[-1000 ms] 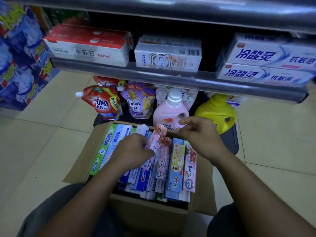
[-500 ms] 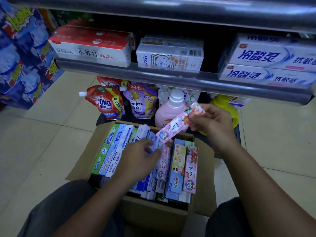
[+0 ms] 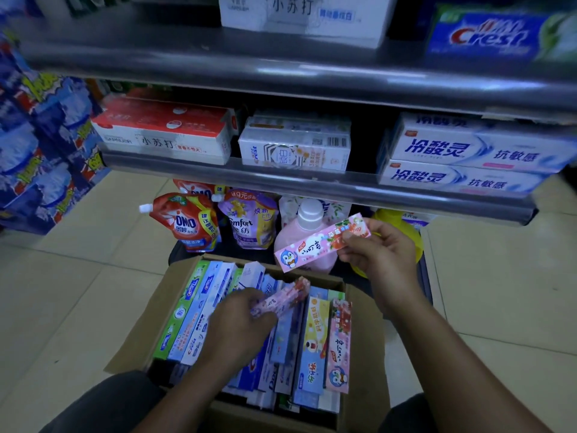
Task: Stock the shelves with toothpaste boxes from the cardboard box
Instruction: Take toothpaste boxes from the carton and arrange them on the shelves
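The right hand [image 3: 384, 254] is held up above the cardboard box [image 3: 337, 281], forearm stretched forward. A pink penguin toothpaste box [image 3: 315, 245] is pinched at one end in its grip, tilted. The left hand [image 3: 240, 323] is seen low in the box, with a second pink toothpaste box [image 3: 284, 300] clasped in its grip, blurred.

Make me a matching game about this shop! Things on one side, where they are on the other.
Things
1. pink penguin toothpaste box
2. blue Crest box
3. red OMO pouch
4. green toothpaste box

Places
A. on the highest shelf in view
B. at the left edge inside the cardboard box
C. pinched in the right hand
D. under the lowest shelf, behind the cardboard box

Pairs: 1-C, 2-A, 3-D, 4-B
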### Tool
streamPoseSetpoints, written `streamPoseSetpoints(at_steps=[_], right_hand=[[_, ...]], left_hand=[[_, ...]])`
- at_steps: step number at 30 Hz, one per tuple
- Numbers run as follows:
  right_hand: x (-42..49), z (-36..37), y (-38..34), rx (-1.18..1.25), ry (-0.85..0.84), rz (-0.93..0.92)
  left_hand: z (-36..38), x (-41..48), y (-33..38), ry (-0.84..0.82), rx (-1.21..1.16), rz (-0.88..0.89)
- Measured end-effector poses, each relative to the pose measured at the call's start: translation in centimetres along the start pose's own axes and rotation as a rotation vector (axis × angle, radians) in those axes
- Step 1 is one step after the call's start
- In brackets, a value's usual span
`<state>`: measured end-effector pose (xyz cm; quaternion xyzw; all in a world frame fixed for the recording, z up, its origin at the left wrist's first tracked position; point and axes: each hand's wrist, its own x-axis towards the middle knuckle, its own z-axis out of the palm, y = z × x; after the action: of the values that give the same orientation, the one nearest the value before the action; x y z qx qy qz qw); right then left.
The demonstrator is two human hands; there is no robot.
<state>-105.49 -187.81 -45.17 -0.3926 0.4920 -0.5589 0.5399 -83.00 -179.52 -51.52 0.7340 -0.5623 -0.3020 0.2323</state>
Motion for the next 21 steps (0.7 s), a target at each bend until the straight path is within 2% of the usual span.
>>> streamPoseSetpoints(at_steps=[5,9,13,21], right_hand=[[-0.1,0.7,-2.8,0.063,0.032,-0.139],[-0.2,0.1,-7.0,0.147,0.082,-0.256],[-0.5,-1.6,-12.1,0.278,0.124,-0.337],[-0.3,-5.9,-20.1,0.33,0.209,-0.571]], left_hand=[[-4.7,1.3,2.6,0.216,-0.324,0.191],[-8.0,3.1,8.1,0.286,-0.598,0.331],[-9.8,4.0,15.5,0.254,-0.734,0.497],[-9.6,3.8,27.6,0.036,-0.784,0.707]])
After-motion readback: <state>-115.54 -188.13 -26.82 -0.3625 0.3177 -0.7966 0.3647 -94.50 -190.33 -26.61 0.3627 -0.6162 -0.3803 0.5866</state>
